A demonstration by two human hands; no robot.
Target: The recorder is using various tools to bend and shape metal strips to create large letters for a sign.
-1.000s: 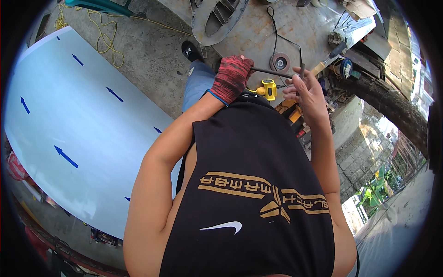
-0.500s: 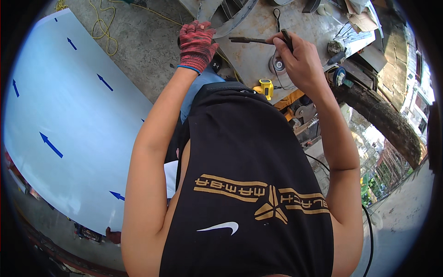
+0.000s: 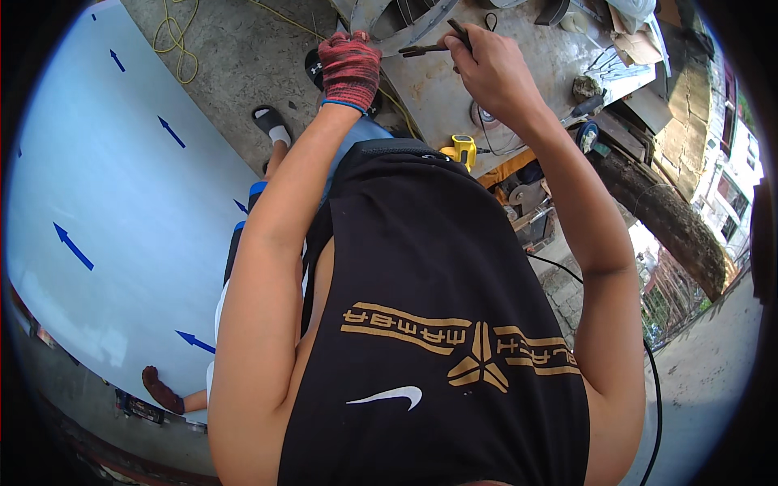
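My left hand (image 3: 350, 71), in a red and black knit glove, is closed at the near corner of a curved grey metal frame (image 3: 413, 28). Its fingertips rest on the frame's edge. Bare, my right hand (image 3: 494, 69) grips a dark pliers-like tool (image 3: 425, 50) with a slim end pointing left. That end is just beside the frame's near side, and I cannot tell whether it touches. Beneath the frame and tool lies a grey metal tabletop (image 3: 438, 93).
A large pale panel with blue arrows (image 3: 105, 186) spans the left, with another person's dark-gloved hand (image 3: 162, 390) at its edge and a sandaled foot (image 3: 271, 123) beyond. A yellow tool (image 3: 462, 151) lies near the table's front edge. A yellow cord (image 3: 174, 40) trails over the concrete floor.
My right hand and the tool have moved up and left, closer to the frame. The panel has shifted left, and the other person's foot and more of their arm have come into view.
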